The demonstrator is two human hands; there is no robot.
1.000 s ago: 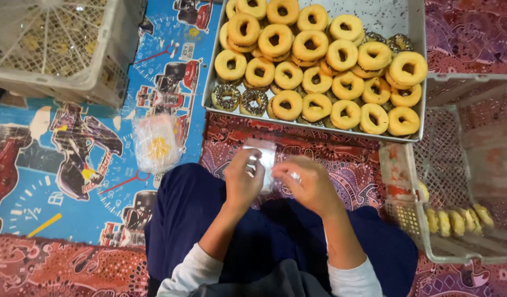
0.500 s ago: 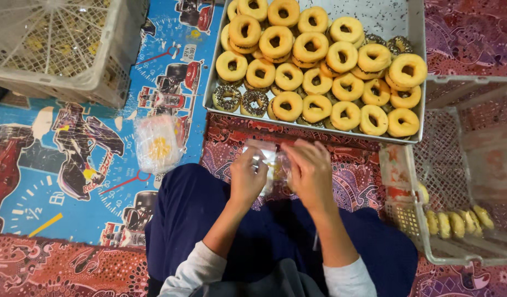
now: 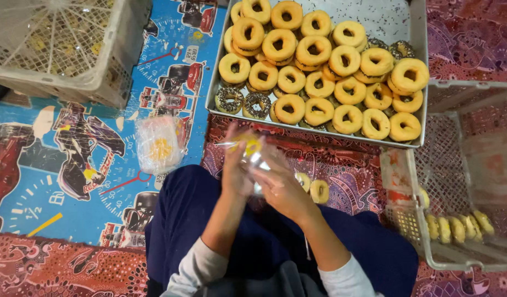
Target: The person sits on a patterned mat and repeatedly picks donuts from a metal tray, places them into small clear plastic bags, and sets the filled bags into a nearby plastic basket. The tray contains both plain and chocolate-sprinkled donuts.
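Note:
Both of my hands meet in front of my lap over a clear plastic bag (image 3: 252, 153) with a yellow mark. My left hand (image 3: 237, 168) grips its left side. My right hand (image 3: 281, 187) closes on its lower right part. The bag is blurred. Just right of my right hand, two yellow doughnuts (image 3: 314, 188) lie on the patterned cloth. Beyond my hands stands a metal tray (image 3: 396, 16) filled with several ring doughnuts, most yellow, a few with dark sprinkles (image 3: 243, 102).
A stack of clear bags (image 3: 159, 144) lies on the blue mat to my left. A white crate (image 3: 66, 49) stands upside down at the far left. A grey crate (image 3: 467, 165) at the right holds packed doughnuts (image 3: 456, 228).
My hands have shifted on the bag and lifted it a little toward the tray. Two doughnuts now show on the cloth beside my right hand.

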